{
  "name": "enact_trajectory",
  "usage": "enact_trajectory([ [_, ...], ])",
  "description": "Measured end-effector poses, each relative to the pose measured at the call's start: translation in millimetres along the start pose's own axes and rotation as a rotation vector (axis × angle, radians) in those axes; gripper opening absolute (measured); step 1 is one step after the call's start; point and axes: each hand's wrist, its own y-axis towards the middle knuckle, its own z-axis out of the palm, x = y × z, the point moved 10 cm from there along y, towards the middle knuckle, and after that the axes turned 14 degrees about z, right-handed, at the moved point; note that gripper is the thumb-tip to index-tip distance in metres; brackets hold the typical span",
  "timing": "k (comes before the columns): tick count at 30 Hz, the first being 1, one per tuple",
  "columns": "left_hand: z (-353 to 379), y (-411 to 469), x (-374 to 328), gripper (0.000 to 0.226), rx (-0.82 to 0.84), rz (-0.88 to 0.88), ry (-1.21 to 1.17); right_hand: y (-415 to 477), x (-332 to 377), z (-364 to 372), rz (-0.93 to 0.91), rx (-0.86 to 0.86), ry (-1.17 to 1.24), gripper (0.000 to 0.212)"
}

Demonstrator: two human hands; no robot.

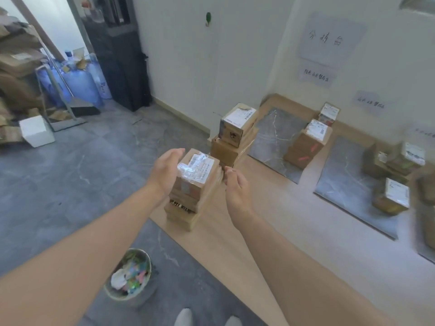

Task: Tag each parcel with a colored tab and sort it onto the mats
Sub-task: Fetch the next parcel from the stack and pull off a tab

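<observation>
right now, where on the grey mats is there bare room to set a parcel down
The left mat is mostly bare, between the taped stack and the red-tabbed stack. The middle mat is bare on its left half; its right side is crowded with parcels.

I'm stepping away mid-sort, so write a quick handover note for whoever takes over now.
Left hand and right hand: open, flanking the top parcel of the near stack, gripping nothing.
Tabs lie in the bowl on the floor.
Done: parcels with pink marks sit on a mat; more on the right mat.
To do: near stack and far stack, both off the mats.
</observation>
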Motion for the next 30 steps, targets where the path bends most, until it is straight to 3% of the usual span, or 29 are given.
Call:
enact_trajectory([
  [4, -11, 7, 34, 0.021, -0.027, -0.081, 0.011, 20, -25, 20, 0.082, 0.098, -0.087, 0.028],
  [12, -4, 9, 54, 0.038, 0.07, -0.125, -0.013, 22, -37, 48, 0.163, 0.207, -0.104, 0.029],
  [25, -4, 4, -39, 0.039, 0.11, 0.038, -0.069, -19, 43, 30, -0.008, 0.101, -0.017, 0.026],
  [30, 7, 1, -72, 0.044, 0.166, 0.096, -0.107, -41, 76, 5, -0.104, -0.016, 0.034, 0.029],
])
